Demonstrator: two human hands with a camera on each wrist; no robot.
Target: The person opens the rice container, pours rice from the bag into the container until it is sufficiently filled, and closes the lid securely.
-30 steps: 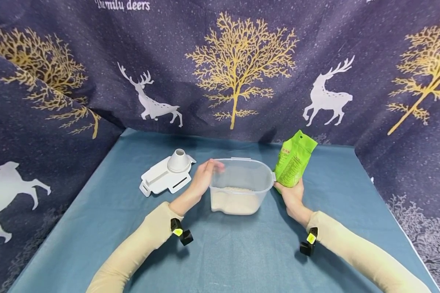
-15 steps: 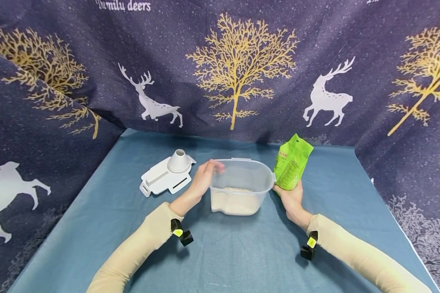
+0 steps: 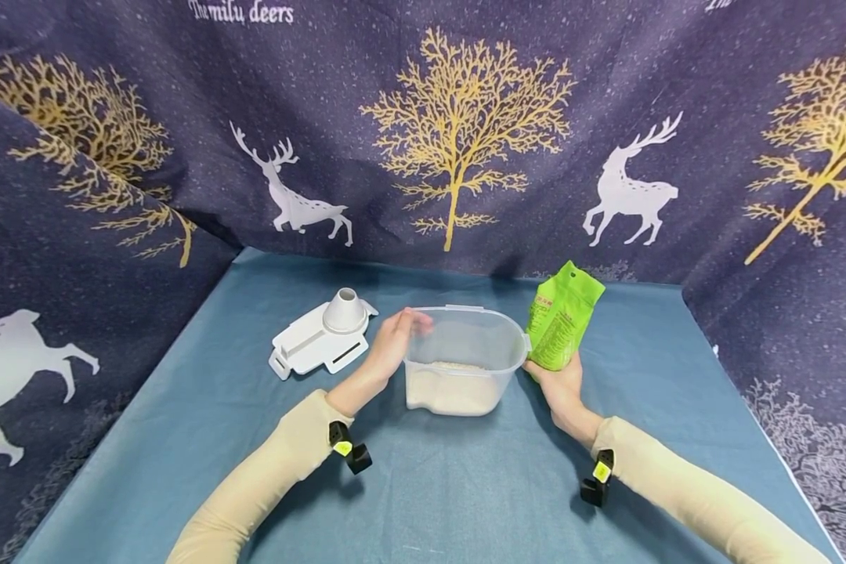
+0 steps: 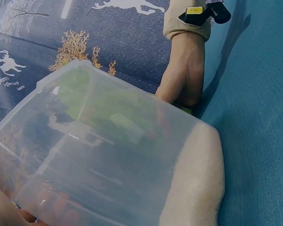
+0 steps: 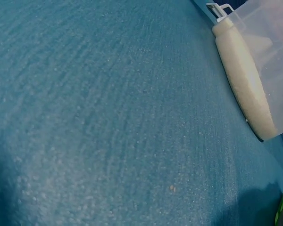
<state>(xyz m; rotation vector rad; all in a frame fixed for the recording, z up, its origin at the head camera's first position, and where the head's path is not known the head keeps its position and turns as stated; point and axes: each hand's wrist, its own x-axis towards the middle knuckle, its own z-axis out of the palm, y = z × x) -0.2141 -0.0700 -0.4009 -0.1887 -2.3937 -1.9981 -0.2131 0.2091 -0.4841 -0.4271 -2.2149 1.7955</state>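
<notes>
A clear plastic container stands upright on the cloth, its bottom filled with white grains that look like rice. My left hand grips its left rim, fingers reaching over the edge; in the left wrist view part of those fingers shows only through the clear wall. My right hand holds a green printed bag by its lower part, just right of the container. The bag's sealed top with a hang hole points up. In the right wrist view only a sliver of the bag enters the lower right corner.
A white plastic lid lies to the left, with a white cone-shaped cup on it. Blue cloth covers the table. A dark curtain printed with deer and trees hangs behind. One small grain lies on the cloth.
The green bag in my right hand has sunk a little and shifted slightly left. My left hand and the container have stayed in place.
</notes>
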